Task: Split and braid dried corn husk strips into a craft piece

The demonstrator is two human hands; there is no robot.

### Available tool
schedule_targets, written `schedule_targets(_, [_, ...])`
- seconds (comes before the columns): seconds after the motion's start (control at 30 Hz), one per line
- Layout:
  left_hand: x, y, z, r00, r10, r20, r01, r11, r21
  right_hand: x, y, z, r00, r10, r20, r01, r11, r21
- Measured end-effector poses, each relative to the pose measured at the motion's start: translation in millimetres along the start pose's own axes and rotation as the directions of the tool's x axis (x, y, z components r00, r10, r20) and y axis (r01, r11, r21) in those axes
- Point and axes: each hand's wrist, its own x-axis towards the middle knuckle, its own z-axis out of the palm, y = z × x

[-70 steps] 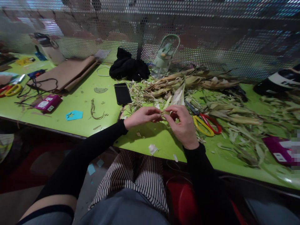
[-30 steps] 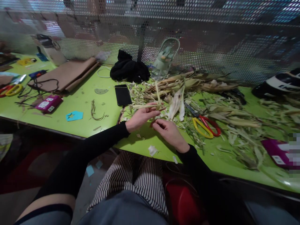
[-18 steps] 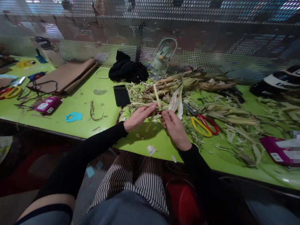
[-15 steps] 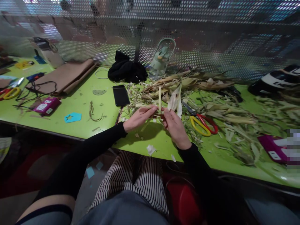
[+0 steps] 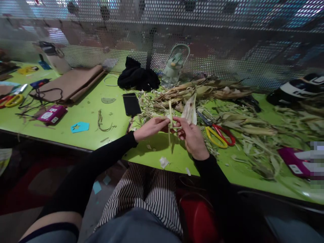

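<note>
Both my hands meet over the front of the green table (image 5: 83, 111). My left hand (image 5: 150, 127) pinches narrow pale corn husk strips (image 5: 170, 113); one strip stands up between my fingers and another hangs down. My right hand (image 5: 191, 136) is closed on the same strips from the right. A wider pale husk leaf (image 5: 190, 109) rises just behind my right hand. A pile of dried corn husks (image 5: 202, 89) lies beyond. Red and yellow scissors (image 5: 219, 135) lie just right of my right hand.
A black phone (image 5: 131, 104) lies left of the husks. Behind are a black cloth (image 5: 138, 78), a pale green bottle (image 5: 174, 64) and a perforated metal screen. Brown paper (image 5: 68, 82), a magenta box (image 5: 52, 114) and a blue tag (image 5: 79, 127) lie left; another magenta box (image 5: 295, 161) right.
My right hand went down to the table, then came back up to the strips held by my left hand. The strips now cross, one upright and one hanging.
</note>
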Motion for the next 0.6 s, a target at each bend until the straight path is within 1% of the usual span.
schedule_targets(0.07, [2.1, -2.6, -0.6, 0.997, -0.056, 0.045, 0.053, 0.995, 0.080, -0.5, 0.9, 1.7, 0.998, 0.000, 0.056, 0.002, 1.000, -0.029])
schedule_targets(0.1, [3.2, -3.7, -0.6, 0.995, -0.079, 0.055, 0.074, 0.993, 0.093, -0.9, 1.4, 2.2, 0.998, -0.011, 0.064, 0.013, 0.999, -0.045])
schedule_targets(0.17, [5.1, -5.2, 0.4, 0.993, -0.100, 0.054, 0.098, 0.994, 0.047, -1.6, 1.8, 3.2, 0.998, -0.056, 0.041, 0.059, 0.996, -0.073])
schedule_targets(0.27, [6.5, -5.2, 4.7, 0.994, -0.109, 0.020, 0.111, 0.989, -0.097, -3.2, 0.0, 6.5, 0.987, -0.158, -0.010, 0.155, 0.979, -0.130])
schedule_targets(0.3, [6.6, -5.1, 6.8, 0.993, -0.116, 0.004, 0.116, 0.986, -0.121, -3.8, -0.9, 8.6, 0.983, -0.183, -0.007, 0.180, 0.973, -0.144])
schedule_targets(0.37, [6.3, -5.9, 12.0, 0.990, -0.130, -0.053, 0.123, 0.986, -0.114, -4.7, -2.0, 13.5, 0.978, -0.211, 0.003, 0.209, 0.965, -0.160])
schedule_targets(0.43, [5.4, -7.6, 17.5, 0.985, -0.102, -0.141, 0.097, 0.994, -0.042, -4.7, -1.5, 17.9, 0.975, -0.221, -0.015, 0.216, 0.963, -0.158])
schedule_targets(0.5, [4.2, -9.6, 22.4, 0.977, -0.017, -0.214, 0.031, 0.998, 0.059, -3.2, 0.5, 19.6, 0.973, -0.222, -0.059, 0.211, 0.966, -0.147])
schedule_targets(0.53, [3.7, -10.3, 24.4, 0.973, 0.030, -0.230, -0.005, 0.994, 0.107, -1.9, 1.8, 19.2, 0.972, -0.221, -0.087, 0.208, 0.969, -0.132])
schedule_targets(0.6, [3.5, -10.8, 27.1, 0.971, 0.093, -0.221, -0.052, 0.982, 0.184, 1.8, 4.2, 16.3, 0.968, -0.211, -0.134, 0.200, 0.976, -0.090])
